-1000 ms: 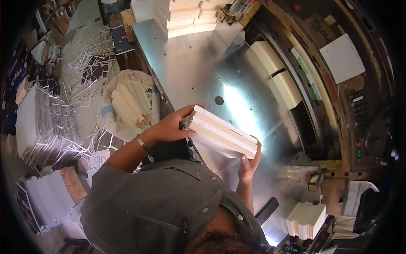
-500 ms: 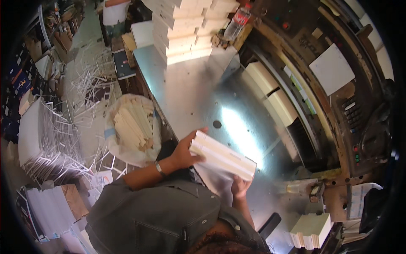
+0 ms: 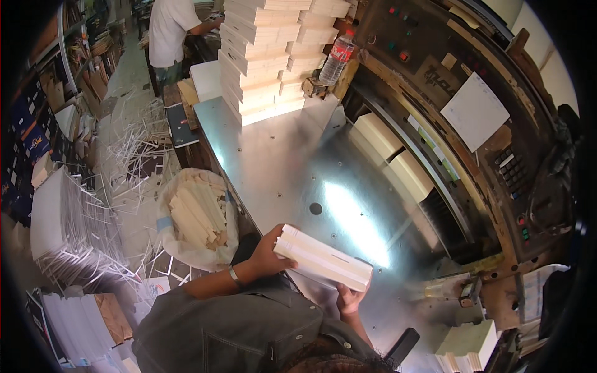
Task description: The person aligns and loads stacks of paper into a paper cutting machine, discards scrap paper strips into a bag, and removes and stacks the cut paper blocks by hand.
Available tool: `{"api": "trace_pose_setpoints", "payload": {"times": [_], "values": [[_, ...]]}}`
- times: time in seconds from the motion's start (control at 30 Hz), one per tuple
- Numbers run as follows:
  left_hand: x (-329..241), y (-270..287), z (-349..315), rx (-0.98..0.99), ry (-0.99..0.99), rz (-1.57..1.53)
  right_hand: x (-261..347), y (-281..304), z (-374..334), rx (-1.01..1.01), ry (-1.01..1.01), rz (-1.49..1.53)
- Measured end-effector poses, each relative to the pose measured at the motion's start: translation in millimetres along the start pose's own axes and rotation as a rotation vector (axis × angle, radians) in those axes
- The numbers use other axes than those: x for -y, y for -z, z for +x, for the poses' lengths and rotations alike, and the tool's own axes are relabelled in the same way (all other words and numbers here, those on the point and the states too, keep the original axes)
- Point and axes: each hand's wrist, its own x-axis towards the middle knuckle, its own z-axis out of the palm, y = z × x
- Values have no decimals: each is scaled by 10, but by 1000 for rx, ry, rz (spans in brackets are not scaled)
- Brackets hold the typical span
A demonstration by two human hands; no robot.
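Note:
Between my two hands is a thick block of cream paper [image 3: 323, 257], seemingly several unbound book blocks pressed together, held over the near edge of the metal table. My left hand [image 3: 268, 256] wraps round its left end, with a metal band on that wrist. At the lower right end, my right hand [image 3: 350, 299] grips the block, thumb on the near side. The block is tilted, its right end nearer to me. Under it shows the shiny metal table [image 3: 280, 168].
Tall stacks of paper blocks [image 3: 264, 68] and a plastic bottle [image 3: 337, 57] stand at the far end. On the right is a machine with a control panel [image 3: 429, 81]; paper blocks [image 3: 379, 137] lie beneath it. A sack of offcuts [image 3: 199, 211] sits left; beyond is a person in white [image 3: 168, 31].
The view has tilted upward, so the far stacks and the person in white show more fully. Both hands still hold the paper block, now lower in the picture.

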Motion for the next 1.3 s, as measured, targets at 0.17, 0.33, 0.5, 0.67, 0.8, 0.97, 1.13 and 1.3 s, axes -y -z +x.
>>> {"api": "trace_pose_setpoints", "payload": {"times": [0.17, 0.33, 0.5, 0.67, 0.8, 0.97, 1.13, 1.3], "values": [[24, 45, -31, 41, -24, 82, -224, 134, -126, 32, -37, -8], [280, 403, -66, 279, 0, 574, 54, 357, 38, 372, -99, -171], [171, 478, -8, 370, -65, 769, 219, 320, 84, 539, 108, -472], [-64, 407, 79, 387, -89, 677, 270, 327, 59, 479, 192, -511], [211, 495, 33, 409, -98, 736, 40, 442, -10, 532, 47, -680], [138, 487, 85, 425, -154, 791, 148, 411, 47, 564, 37, -551], [196, 504, 67, 418, -204, 796, 23, 426, 48, 568, 137, -613], [-204, 400, 169, 468, 197, 356, 240, 374, 89, 548, -63, -407]]}}
